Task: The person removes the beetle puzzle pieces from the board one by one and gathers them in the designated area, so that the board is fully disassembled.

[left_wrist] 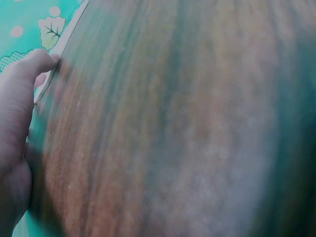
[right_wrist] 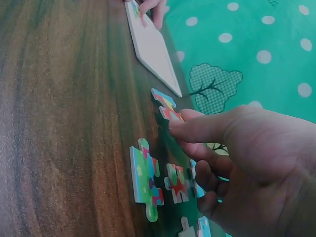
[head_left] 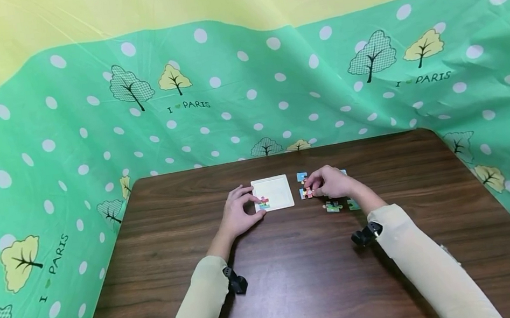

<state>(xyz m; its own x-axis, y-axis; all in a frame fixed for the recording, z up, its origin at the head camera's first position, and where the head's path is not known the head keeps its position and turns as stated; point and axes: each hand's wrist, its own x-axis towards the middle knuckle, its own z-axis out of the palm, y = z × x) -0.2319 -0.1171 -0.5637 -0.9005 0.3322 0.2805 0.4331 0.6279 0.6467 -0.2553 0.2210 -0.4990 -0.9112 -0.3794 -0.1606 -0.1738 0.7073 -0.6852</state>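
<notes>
A white puzzle tray [head_left: 276, 191] lies flat toward the far side of the table. One colourful jigsaw piece [head_left: 264, 205] sits in its near left corner. My left hand [head_left: 238, 213] holds that corner, thumb at the near edge and a finger over the piece. In the left wrist view, only part of the left hand [left_wrist: 15, 113] shows, by the tray's pale edge. To the right of the tray, my right hand [head_left: 331, 182] pinches a red and blue jigsaw piece [right_wrist: 169, 114] between thumb and finger. Another piece [head_left: 302, 177] lies just beyond it.
Several loose jigsaw pieces lie around the right hand, including a green one [head_left: 332, 207] and another [head_left: 353, 204] near the wrist. The dark wooden table [head_left: 295, 273] meets a green dotted cloth [head_left: 227, 103] behind and at the sides.
</notes>
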